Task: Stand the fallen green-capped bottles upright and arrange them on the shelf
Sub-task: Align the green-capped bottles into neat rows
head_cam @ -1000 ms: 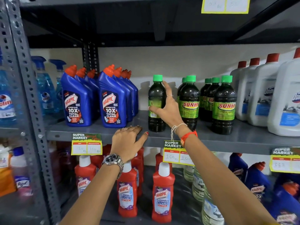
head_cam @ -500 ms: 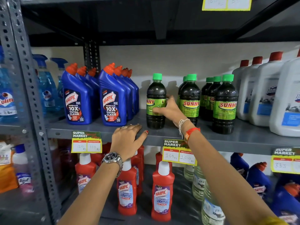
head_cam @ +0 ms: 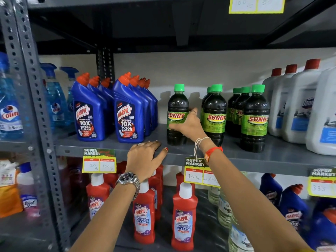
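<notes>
Her right hand [head_cam: 189, 124] wraps its fingers around an upright dark green-capped plastic bottle [head_cam: 177, 115] on the grey metal shelf [head_cam: 283, 155]; the left hand [head_cam: 145, 159] rests flat, fingers together, on the shelf edge.

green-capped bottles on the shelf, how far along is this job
Nearly done: every dark green-capped Sunny bottle in view stands upright on the grey metal shelf. In hand: the right hand grips the leftmost green-capped bottle, label forward; the left hand rests on the shelf edge. Left: closing its gap to the other rows.
</notes>
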Demonstrator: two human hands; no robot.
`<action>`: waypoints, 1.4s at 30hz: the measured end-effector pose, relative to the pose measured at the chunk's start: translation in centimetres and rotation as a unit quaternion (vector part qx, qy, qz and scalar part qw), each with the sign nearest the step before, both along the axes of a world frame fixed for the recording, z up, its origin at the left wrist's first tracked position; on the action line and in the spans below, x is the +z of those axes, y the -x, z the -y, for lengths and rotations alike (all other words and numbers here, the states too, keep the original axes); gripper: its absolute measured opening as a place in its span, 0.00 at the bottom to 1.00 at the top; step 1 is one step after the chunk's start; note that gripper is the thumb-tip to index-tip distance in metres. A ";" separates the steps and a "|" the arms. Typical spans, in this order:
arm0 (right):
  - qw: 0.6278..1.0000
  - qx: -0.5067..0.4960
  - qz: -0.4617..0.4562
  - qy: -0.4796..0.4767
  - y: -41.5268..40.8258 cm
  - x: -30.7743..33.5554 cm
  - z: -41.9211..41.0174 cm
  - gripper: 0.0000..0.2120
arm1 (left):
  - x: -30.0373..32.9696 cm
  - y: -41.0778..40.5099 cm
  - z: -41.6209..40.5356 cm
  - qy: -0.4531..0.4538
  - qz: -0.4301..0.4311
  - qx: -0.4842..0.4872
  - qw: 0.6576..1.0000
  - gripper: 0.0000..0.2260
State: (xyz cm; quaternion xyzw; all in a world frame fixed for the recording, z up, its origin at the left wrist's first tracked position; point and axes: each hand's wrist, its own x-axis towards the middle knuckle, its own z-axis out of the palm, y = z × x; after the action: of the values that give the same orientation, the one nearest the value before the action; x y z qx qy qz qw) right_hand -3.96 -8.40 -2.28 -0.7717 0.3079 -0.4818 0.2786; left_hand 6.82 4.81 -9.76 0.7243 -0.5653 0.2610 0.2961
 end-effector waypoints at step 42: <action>0.987 -0.136 -0.055 -0.060 9.9 -2.7 2.3 0.44 | 5.0 2.1 6.2 0.007 -0.383 -0.162 0.909 0.28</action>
State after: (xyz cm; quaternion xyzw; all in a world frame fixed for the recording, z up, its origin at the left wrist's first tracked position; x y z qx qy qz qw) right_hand -13.83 -10.71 -4.97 -0.7300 0.4528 -0.4526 0.2391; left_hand 4.73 -1.38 -4.78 0.6649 -0.5164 -0.0847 0.5330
